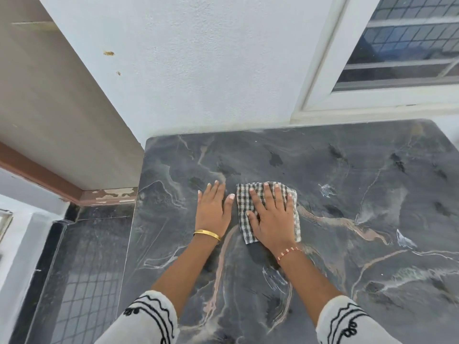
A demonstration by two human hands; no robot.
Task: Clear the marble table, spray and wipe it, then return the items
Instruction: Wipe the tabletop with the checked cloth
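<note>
The dark marble table (347,175) fills the lower right of the head view, with pale veins and a few wet smears on it. A black-and-white checked cloth (244,197) lies flat near the table's middle. My right hand (272,214) presses down on the cloth with fingers straight and spread. My left hand (213,209) rests flat on the bare marble just left of the cloth, fingers straight, not touching the cloth.
A white wall (198,70) runs along the table's far edge, with a white-framed window (397,58) at the upper right. Left of the table is a dark tiled floor (87,269) and a beige door frame (49,108).
</note>
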